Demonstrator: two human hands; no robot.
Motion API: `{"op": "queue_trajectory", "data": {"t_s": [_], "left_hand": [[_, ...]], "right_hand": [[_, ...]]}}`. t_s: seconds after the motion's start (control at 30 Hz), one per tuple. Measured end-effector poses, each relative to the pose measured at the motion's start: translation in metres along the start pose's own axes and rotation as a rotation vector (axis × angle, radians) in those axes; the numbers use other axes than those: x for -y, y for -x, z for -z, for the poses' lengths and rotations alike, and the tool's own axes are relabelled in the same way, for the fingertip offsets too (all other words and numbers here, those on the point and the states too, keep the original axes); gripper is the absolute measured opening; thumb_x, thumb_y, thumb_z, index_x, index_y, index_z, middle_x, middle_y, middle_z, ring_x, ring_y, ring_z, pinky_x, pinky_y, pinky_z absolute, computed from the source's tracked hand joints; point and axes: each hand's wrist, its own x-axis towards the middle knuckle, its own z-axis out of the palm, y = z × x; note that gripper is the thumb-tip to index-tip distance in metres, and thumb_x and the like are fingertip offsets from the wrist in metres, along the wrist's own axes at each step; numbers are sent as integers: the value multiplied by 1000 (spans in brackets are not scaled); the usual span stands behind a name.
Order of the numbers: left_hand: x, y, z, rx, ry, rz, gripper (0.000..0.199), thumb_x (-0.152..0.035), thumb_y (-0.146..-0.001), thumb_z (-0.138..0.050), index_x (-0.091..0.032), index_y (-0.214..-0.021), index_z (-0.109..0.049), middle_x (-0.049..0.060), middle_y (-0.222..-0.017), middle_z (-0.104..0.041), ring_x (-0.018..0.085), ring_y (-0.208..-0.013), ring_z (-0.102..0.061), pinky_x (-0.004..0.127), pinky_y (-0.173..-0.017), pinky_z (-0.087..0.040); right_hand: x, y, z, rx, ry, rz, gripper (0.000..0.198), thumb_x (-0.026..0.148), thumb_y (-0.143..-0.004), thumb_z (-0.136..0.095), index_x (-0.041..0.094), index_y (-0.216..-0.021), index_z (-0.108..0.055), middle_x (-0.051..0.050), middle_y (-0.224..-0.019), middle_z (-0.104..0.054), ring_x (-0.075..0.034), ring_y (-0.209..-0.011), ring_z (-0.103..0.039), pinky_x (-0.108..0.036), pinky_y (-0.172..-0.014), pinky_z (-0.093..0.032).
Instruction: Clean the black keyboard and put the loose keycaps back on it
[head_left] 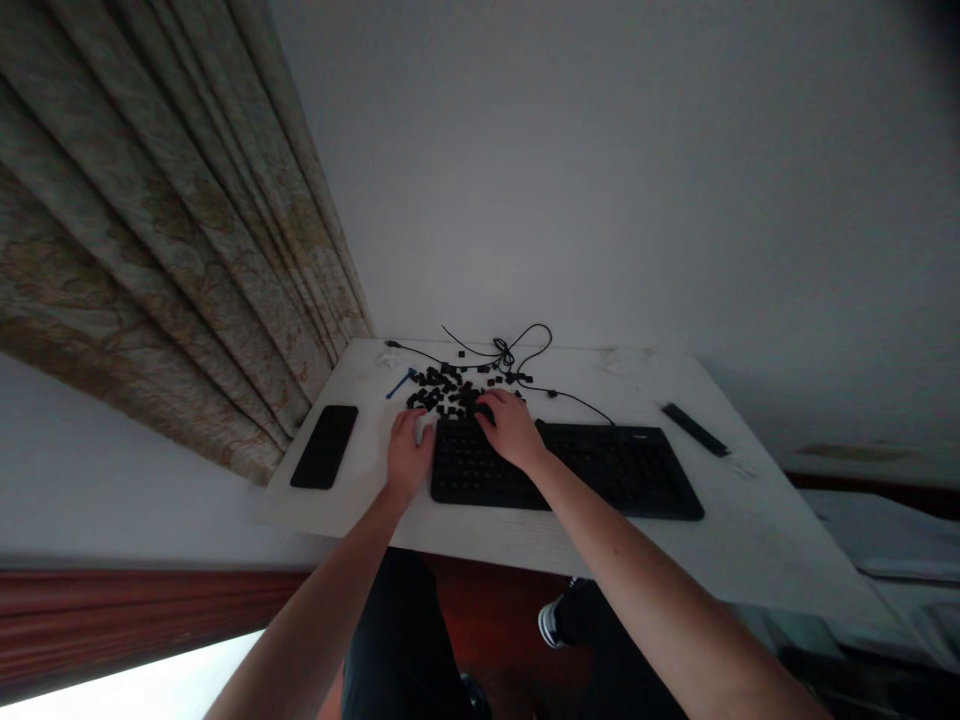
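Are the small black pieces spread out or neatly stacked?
Spread out: the black pieces lie scattered beyond the keyboard, some clustered, others apart.

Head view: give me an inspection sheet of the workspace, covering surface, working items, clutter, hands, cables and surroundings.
Surface: pale white table, faint marks near its back edge.
Job's things: long black plastic keyboard, lying flat near the front edge, individual keys too dark to check; small black blocky pieces scattered behind its left part.
Clutter: black rectangular phone-like slab at left; slim blue tool beside the pieces; narrow black bar at right.
Hands: left hand beside the keyboard's left end, thumb apart from fingers; right hand over its back left part, grip unclear.
Cables: thin black cable, bundled in loops behind the pieces.
Surroundings: patterned beige curtain left, plain grey wall behind.
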Motion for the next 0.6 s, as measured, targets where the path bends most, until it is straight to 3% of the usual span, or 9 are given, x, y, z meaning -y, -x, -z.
{"op": "queue_trajectory", "data": {"t_s": [0.17,0.3,0.4,0.6], "left_hand": [[11,-64,-10,175,-244,-181,41,-5,-83,-47,-19,-117,-64,13,-118,-65,28,-115,-59,49,-106,-45],[11,-94,-23,320,-418,-230,43,-1,-78,-49,-19,-111,-69,15,-116,-67,31,-113,-61,49,-104,-43],[8,-103,-31,387,-531,-224,41,-2,-77,-50,-17,-110,-69,17,-113,-68,33,-109,-62,49,-98,-45],[-1,-116,-35,483,-698,-208,37,-5,-83,-49,-19,-110,-69,14,-111,-71,28,-109,-63,38,-93,-44]], "right_hand": [[-25,88,15,-123,49,-54,26,33,-98,-48,22,-111,-67,-12,-125,-64,-28,-120,-56,-48,-109,-36],[-51,140,31,-183,162,-109,28,35,-99,-46,22,-111,-68,-12,-126,-65,-29,-123,-55,-52,-114,-28],[-63,154,40,-236,210,-154,29,35,-100,-44,21,-110,-68,-12,-126,-66,-28,-123,-55,-51,-115,-27],[-67,150,38,-282,218,-131,31,39,-101,-43,20,-106,-68,-12,-119,-68,-28,-116,-57,-52,-111,-31]]}}
